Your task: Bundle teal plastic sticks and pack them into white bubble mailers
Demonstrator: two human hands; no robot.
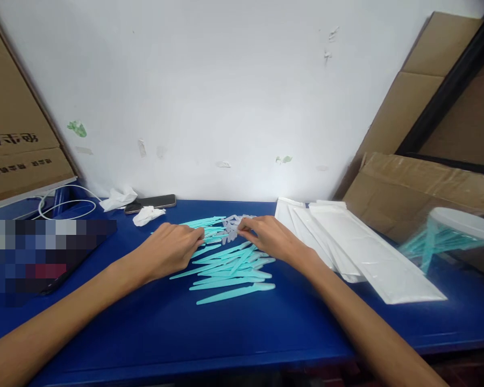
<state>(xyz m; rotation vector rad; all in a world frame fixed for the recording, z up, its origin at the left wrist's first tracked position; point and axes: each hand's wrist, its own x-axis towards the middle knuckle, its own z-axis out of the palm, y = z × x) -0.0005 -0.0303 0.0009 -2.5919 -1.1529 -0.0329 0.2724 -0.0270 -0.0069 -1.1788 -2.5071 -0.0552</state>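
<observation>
Several slim teal eyebrow razors lie in a loose pile on the blue table, roughly side by side. Small clear plastic caps are heaped at the back of the pile. My left hand is closed at the pile's left side, its thumb and fingers pinched on a teal razor partly hidden by the hand. Over the right edge of the caps, my right hand is closed in a pinch. Whatever is between its fingertips is too small or hidden to make out.
White padded envelopes lie stacked to the right. Beyond them, a blurred clear tub with a white rim holds more teal pieces. A phone, crumpled tissues and a white cable lie back left. Cardboard boxes flank the table.
</observation>
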